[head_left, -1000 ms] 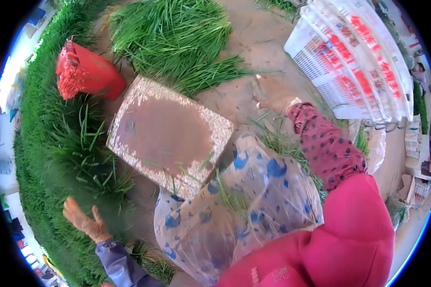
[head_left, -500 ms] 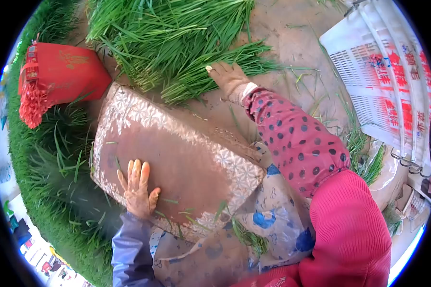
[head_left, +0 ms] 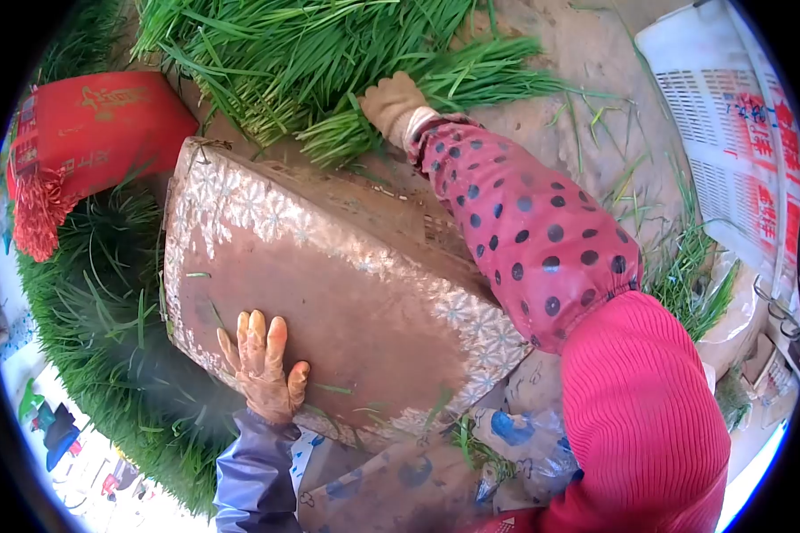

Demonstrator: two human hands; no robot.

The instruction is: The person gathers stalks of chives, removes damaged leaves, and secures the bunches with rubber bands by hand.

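At the far left, up and outward from the left hand, a red container point(head_left: 107, 133) lies tilted, with a red tassel-like fringe point(head_left: 38, 218) hanging from its near corner. Below it, just outward of the left hand, a thick band of standing green grass point(head_left: 107, 364) curves down and around, partly blurred.

The left hand point(head_left: 265, 369) lies palm down, its fingers fairly straight and a little apart and its thumb spread away from them; nothing is gripped in it. A shiny blue-grey sleeve point(head_left: 256, 471) runs down from its wrist. Under the palm is a patterned box point(head_left: 329, 320), which stretches up and to the right of this hand, its white floral top worn to brown in the middle.

Ahead of both hands spreads a large pile of cut grass point(head_left: 311, 53). At its near edge lies a small bundle of grass point(head_left: 338, 140), which the right hand point(head_left: 393, 107) touches with bent fingers, blades showing on both sides of it; whether the fingers close around any of them cannot be told. The glove on this hand is tan.

Below the right hand, past the box, lies blue-patterned plastic sheeting point(head_left: 391, 484). A dark-spotted pink sleeve point(head_left: 542, 240) leads from its wrist. Farther right are loose blades point(head_left: 684, 280) and, well apart from the hand, a white, red-printed object point(head_left: 728, 142).
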